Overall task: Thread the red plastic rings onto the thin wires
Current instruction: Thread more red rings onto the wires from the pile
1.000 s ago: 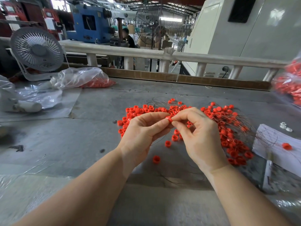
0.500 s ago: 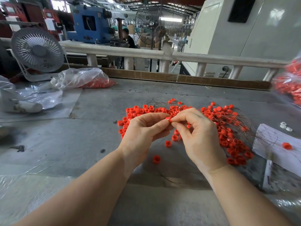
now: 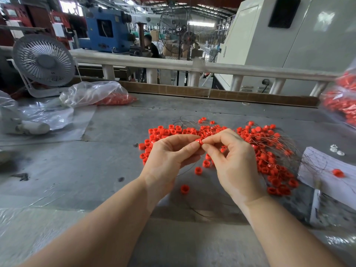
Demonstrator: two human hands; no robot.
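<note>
Head cam, going left to right: at the far left of the table (image 3: 107,157) there's a desk fan (image 3: 44,60), then a clear plastic bag (image 3: 92,93) with a bunch of red rings bunched at its right end. In the middle, the left hand (image 3: 169,153) and right hand (image 3: 231,160) meet over the loose pile of rings (image 3: 265,147), and both pinch one red ring (image 3: 199,142) between fingertips and thumbs. Compared with a second ago basically nothing has shifted, same pinch, same spot, so I'd guess the wire end is being fiddled through the hole. Can't actually see the wire at the ring, too thin. Thin wires (image 3: 192,122) poke out of the pile. Far right, another bag (image 3: 342,97) full of rings, blurry.
</note>
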